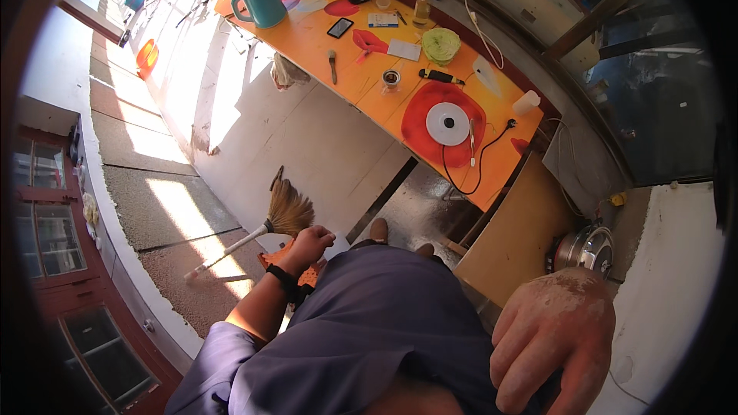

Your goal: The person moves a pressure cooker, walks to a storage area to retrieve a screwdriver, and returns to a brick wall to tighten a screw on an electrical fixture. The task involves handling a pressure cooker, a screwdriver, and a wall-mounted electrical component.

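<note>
My left hand (pixel 309 246) is at waist height with its fingers curled in. A small white patch shows beside its fingertips; whether the hand holds it I cannot tell. Just beyond that hand is a straw broom (pixel 289 211) with a pale handle, its bristles pointing away from me. Something orange (pixel 270 256) shows partly behind my forearm. Large and close at the lower right, my right hand (pixel 555 338) is bent with its fingers folded down. Pale dust covers its back, and its palm is hidden.
An orange painted table (pixel 377 111) stands ahead, bearing a teal kettle (pixel 263 4), a cabbage (pixel 441 46), a brush (pixel 333 69), a phone (pixel 340 28), bottles and a corded white disc (pixel 447 124). A shiny round pot (pixel 586 250) sits right. Red doors (pixel 96 315) stand left.
</note>
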A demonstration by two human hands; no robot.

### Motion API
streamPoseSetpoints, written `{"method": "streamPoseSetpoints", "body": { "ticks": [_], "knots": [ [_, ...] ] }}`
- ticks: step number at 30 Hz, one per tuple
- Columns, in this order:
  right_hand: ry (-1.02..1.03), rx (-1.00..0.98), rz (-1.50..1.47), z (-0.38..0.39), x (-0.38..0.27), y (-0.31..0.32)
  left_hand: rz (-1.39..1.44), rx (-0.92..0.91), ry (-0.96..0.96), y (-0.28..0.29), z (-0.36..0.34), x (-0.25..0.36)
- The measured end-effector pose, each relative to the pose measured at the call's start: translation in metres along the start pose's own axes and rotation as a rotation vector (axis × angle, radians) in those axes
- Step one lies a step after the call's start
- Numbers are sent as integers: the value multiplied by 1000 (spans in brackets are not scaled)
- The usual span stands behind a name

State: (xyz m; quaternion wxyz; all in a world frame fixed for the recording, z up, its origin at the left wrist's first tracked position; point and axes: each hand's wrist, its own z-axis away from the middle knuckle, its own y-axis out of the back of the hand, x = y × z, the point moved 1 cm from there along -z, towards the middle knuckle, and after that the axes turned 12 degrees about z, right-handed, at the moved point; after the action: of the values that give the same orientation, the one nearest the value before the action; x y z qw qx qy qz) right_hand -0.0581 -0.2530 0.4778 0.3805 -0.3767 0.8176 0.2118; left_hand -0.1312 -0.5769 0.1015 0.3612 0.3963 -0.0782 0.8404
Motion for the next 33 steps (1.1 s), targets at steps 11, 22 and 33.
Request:
{"method": "streamPoseSetpoints", "body": {
  "ticks": [11,22,33],
  "knots": [
    [83,-70,-409,-54,67,32,242,168,123,11,15,-47],
    [73,-188,-586,-100,117,118,391,409,208,32,12,-20],
    [19,-329,-673,-171,265,227,746,611,271,94,-7,-39]
  ]
}}
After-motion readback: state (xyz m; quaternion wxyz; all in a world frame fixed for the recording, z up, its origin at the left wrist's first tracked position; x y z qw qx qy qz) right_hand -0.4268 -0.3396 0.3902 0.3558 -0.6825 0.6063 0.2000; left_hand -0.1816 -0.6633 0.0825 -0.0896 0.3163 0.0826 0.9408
